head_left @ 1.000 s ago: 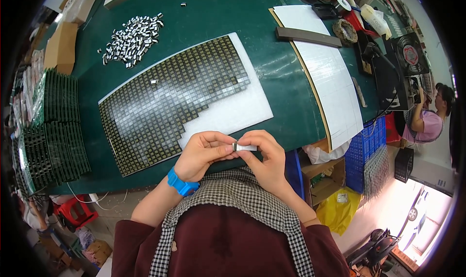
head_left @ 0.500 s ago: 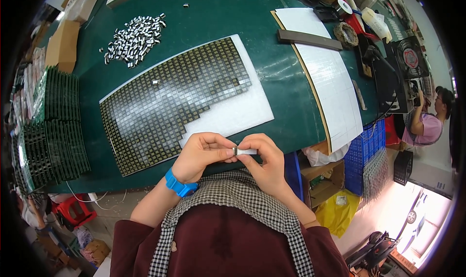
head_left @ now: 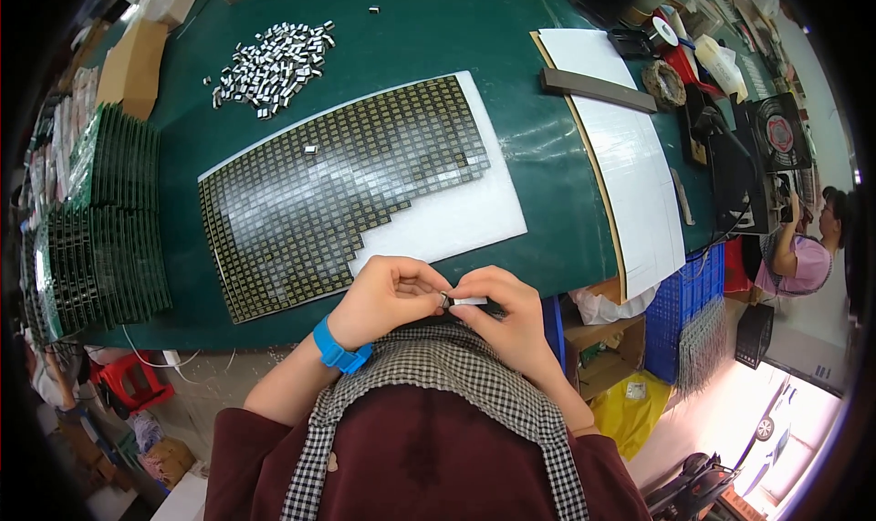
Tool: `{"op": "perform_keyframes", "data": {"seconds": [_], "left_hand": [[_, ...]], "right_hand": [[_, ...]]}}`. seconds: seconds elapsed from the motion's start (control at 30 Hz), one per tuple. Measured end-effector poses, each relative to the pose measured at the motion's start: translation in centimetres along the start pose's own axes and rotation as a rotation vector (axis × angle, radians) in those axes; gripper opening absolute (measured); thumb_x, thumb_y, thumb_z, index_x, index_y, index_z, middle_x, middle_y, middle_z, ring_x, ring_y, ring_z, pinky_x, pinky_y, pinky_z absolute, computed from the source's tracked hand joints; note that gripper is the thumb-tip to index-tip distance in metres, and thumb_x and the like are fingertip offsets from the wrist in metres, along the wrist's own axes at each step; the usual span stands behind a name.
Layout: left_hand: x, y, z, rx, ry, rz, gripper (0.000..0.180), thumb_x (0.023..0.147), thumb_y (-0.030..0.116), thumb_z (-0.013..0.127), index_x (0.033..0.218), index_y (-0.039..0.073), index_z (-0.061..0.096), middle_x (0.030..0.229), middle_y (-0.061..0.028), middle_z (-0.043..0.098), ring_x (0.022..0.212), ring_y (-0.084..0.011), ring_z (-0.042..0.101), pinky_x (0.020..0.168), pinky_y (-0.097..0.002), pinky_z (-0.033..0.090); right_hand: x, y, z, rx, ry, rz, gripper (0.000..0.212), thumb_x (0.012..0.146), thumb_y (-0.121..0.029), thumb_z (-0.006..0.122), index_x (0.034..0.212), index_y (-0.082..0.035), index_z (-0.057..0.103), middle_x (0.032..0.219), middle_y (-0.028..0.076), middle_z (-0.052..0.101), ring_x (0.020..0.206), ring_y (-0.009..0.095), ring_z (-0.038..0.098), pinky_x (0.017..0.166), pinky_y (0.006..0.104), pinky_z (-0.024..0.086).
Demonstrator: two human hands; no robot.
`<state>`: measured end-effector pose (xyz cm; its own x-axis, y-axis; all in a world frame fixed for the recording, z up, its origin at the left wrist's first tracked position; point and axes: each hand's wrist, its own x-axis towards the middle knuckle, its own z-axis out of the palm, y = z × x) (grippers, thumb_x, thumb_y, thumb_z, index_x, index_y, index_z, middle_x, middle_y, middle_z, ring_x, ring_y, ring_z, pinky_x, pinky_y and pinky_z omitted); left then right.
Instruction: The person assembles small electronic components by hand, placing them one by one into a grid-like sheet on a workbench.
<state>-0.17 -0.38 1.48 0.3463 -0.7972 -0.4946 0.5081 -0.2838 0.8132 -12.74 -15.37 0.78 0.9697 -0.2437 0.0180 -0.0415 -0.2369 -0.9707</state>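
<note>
Just below the centre of the frame, the left hand [head_left: 379,300] has its grip closed on a small metallic piece [head_left: 444,299], pinched at the fingertips. Beside it, the right hand [head_left: 507,318] grips a narrow white strip [head_left: 470,301]; whether strip and piece touch is unclear. Above, a white sheet [head_left: 438,224] bearing rows of dark squares [head_left: 338,179] lies on the green table [head_left: 566,220]. A pile of silvery parts [head_left: 274,69] sits upper left.
</note>
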Motion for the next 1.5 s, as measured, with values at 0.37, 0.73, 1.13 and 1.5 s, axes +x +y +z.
{"op": "perform_keyframes", "data": {"seconds": [0.37,0.73,1.13,1.5], "left_hand": [[2.4,4.6,-11.8,0.936,0.764,0.672,0.049,0.083,0.004,0.056,0.13,0.011,0.044,0.139,-0.0157,0.034,0.13,-0.0303,0.03,0.104,-0.0369,0.028],[-0.2,5.1,-16.9,1.203,1.015,0.521,0.054,0.087,0.017,0.054,0.135,0.006,0.031,0.128,-0.0274,0.04,0.115,-0.0431,0.042,0.093,-0.0415,0.04],[-8.5,-4.6,-12.0,0.794,1.193,0.351,0.051,0.09,0.027,0.051,0.131,0.002,0.036,0.134,-0.0221,0.035,0.125,-0.0356,0.033,0.103,-0.0405,0.027],[-7.9,-1.5,-2.1,1.375,0.936,0.508,0.043,0.072,0.01,0.066,0.113,0.005,0.054,0.115,-0.0167,0.048,0.106,-0.032,0.047,0.091,-0.0383,0.038]], "right_hand": [[3.1,2.5,-2.5,0.259,0.419,0.092,0.013,0.082,0.001,0.058,0.094,0.003,0.057,0.115,0.014,0.053,0.105,0.017,0.05,0.088,0.0275,0.042],[3.4,3.3,-3.2,0.156,0.479,0.109,0.015,0.084,-0.006,0.059,0.096,0.003,0.057,0.118,0.016,0.053,0.105,0.018,0.052,0.091,0.0293,0.041],[2.3,3.5,-2.4,0.289,0.428,0.152,0.017,0.086,-0.007,0.056,0.099,0.005,0.055,0.123,0.02,0.051,0.109,0.021,0.051,0.096,0.0315,0.038],[-4.4,1.7,-1.9,0.127,0.58,0.189,0.015,0.081,-0.001,0.059,0.096,0.004,0.057,0.107,0.011,0.056,0.095,0.015,0.054,0.085,0.0267,0.043]]}}
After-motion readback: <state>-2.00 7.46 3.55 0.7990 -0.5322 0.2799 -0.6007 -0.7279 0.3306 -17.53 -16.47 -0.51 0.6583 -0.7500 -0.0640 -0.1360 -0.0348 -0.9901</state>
